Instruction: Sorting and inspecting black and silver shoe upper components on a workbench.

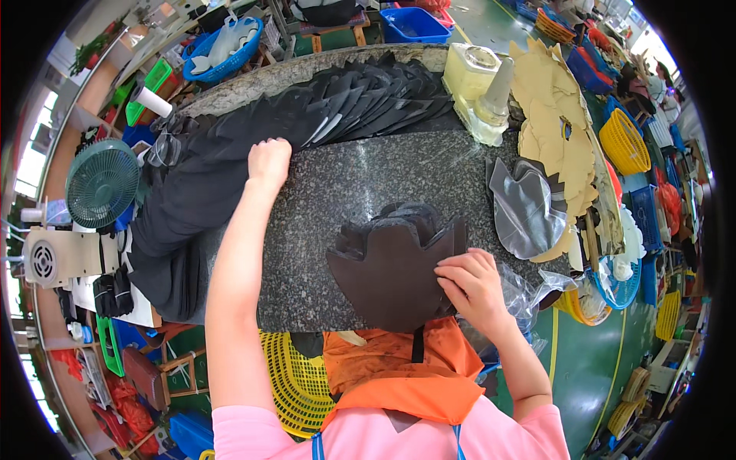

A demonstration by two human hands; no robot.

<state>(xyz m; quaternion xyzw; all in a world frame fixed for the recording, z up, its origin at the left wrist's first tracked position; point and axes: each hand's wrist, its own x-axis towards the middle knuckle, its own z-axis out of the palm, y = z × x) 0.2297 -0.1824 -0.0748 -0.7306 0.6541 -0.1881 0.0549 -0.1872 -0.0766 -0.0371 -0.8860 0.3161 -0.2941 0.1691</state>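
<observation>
My left arm reaches forward across the speckled dark stone tabletop (307,230). At its end my left hand (270,162) is closed, fingers curled, at the near edge of a long row of overlapping black cut pieces (337,103); what it grips is hidden. Close to my body lies a small stack of dark brown, leather-like cut pieces (395,268) with notched outlines. My right hand (471,285) pinches the right edge of the top piece between thumb and fingers. A shiny dark cut piece (525,211) rests on others at the table's right side.
A squarish translucent container (469,73) and a tape-wrapped cone (497,96) stand at the back right. Tan cut pieces (556,115) overlap along the right edge. A green fan (102,182) is at the left, and a yellow basket (295,376) sits below the front edge.
</observation>
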